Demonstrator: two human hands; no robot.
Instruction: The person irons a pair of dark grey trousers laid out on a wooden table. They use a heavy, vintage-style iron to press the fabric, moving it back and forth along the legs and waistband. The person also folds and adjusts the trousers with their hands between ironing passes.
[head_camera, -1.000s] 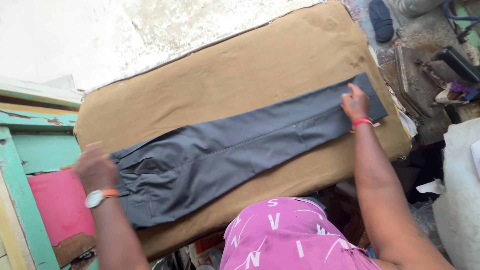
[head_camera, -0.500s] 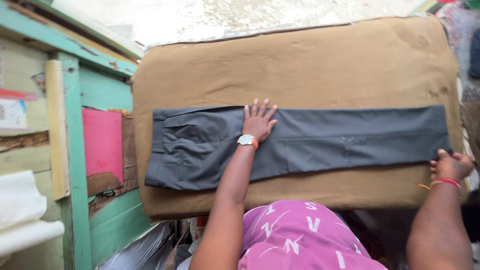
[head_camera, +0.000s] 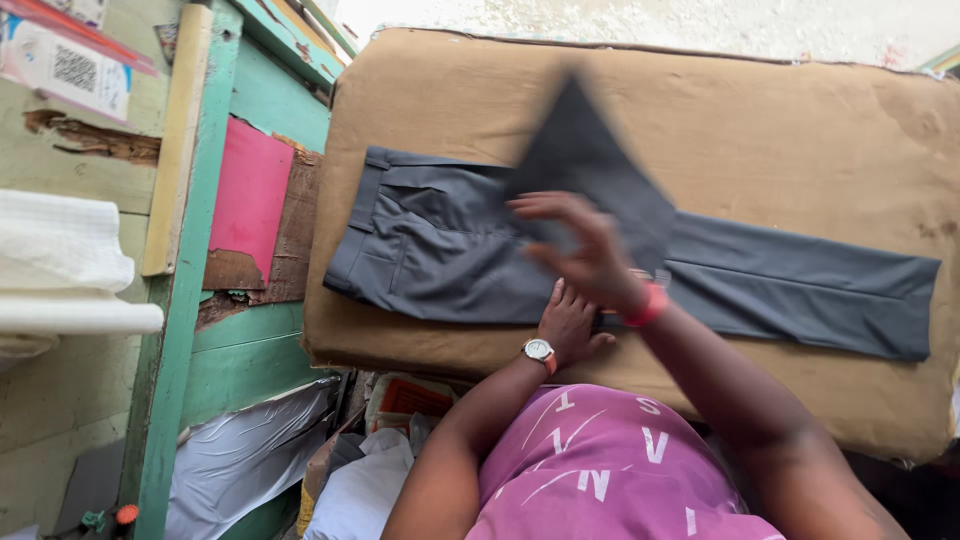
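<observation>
The right hand (head_camera: 585, 250), with a pink band at the wrist, has its fingers loosely spread and curled under a lifted flap of the dark grey trousers (head_camera: 450, 240); the flap is blurred, so whether the fingers truly pinch the cloth or only carry it draped across them cannot be told. Just below it the left hand (head_camera: 570, 322), wearing a wristwatch, lies flat with fingers together, pressing the trousers down near their middle. The trousers stretch along the brown padded tabletop (head_camera: 800, 150), waistband toward the left end and one leg running out to the right, close to the near edge. The risk here, as I judge it, is that the raised flap, held so lightly, slips off the fingers and lands crooked, leaving a skewed fold or a crease in the smooth cloth. If the left hand eases its pressure, the whole garment could drag sideways. The leg at the right lies near the tabletop's front edge and might slide over it. The worn green wooden frame (head_camera: 180, 300) at the left stands well apart from the waistband.
</observation>
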